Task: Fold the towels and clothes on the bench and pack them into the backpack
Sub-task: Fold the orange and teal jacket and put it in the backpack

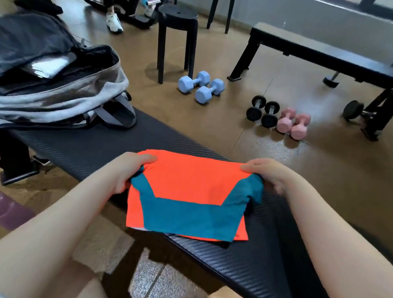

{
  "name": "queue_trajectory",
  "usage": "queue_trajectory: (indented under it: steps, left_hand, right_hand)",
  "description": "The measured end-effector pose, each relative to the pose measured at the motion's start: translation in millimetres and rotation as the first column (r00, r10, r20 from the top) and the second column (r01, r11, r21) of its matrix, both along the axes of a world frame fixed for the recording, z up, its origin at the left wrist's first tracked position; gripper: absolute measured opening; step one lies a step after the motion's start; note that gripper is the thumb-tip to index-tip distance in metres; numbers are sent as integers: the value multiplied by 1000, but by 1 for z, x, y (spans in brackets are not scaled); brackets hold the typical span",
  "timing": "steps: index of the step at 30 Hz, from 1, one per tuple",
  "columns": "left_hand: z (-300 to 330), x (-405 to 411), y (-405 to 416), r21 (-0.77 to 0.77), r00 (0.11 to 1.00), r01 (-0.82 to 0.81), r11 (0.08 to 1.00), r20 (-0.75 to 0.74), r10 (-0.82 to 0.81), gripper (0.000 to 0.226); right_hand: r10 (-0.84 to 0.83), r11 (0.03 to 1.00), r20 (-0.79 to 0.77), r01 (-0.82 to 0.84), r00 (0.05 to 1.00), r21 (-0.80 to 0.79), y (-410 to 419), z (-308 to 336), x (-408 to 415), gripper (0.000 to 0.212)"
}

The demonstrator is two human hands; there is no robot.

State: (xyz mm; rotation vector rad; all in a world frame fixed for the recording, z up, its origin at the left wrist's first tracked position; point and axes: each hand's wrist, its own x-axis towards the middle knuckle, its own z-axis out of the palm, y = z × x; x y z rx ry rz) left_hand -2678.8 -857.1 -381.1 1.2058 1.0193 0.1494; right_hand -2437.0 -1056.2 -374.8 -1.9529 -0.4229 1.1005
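Both your hands hold an orange and teal shirt over the black bench.

Your left hand (127, 174) grips the shirt (187, 195) at its left edge, thumb on top; your right hand (271, 176) grips its right edge, fingers curled under. Shirt lies partly folded on the bench (92, 150). Backpack (54, 90), grey and open, sits on the bench's far left end. Beyond, on the floor: blue dumbbells (200, 85), black dumbbells (263, 111), pink dumbbells (292, 122), a black stool (176, 29).
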Motion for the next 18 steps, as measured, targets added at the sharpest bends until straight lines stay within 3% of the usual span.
queue_trajectory:
  steps: [3,5,7,9,11,12,14,16,18]
  left_hand:
    - [-19,15,11,197,997,-6,980,-79,22,17]
    - [-23,21,13,473,983,59,879,-179,30,18]
    - [-26,21,7,745,950,186,640,-302,75,40]
    - [-25,22,-7,928,960,273,254,-280,-11,52]
    - [-26,27,-23,943,910,332,33,-311,-276,54]
    - [-29,30,-31,917,836,398,-26,-375,-401,59]
    - [-32,35,-43,809,653,561,-179,-565,-504,79]
    - [-40,33,-47,698,548,677,-232,-689,-475,94]
    - [-48,29,-44,678,542,699,-229,-710,-449,98]
  right_hand:
    - [-200,980,171,200,965,15,12,-22,1,12]
    - [-262,962,329,271,907,19,18,-26,-2,27]
    - [-248,953,504,302,827,-27,18,-29,-8,46]
    - [-183,955,582,284,792,-87,15,-29,-15,44]
    - [-150,954,564,269,812,-133,9,-30,-22,37]
    - [-161,955,528,267,834,-131,7,-31,-27,35]
    - [-188,951,492,284,850,-126,7,-35,-34,33]
    - [-212,944,492,307,845,-121,9,-37,-39,33]
    - [-244,940,467,326,850,-103,13,-36,-43,30]
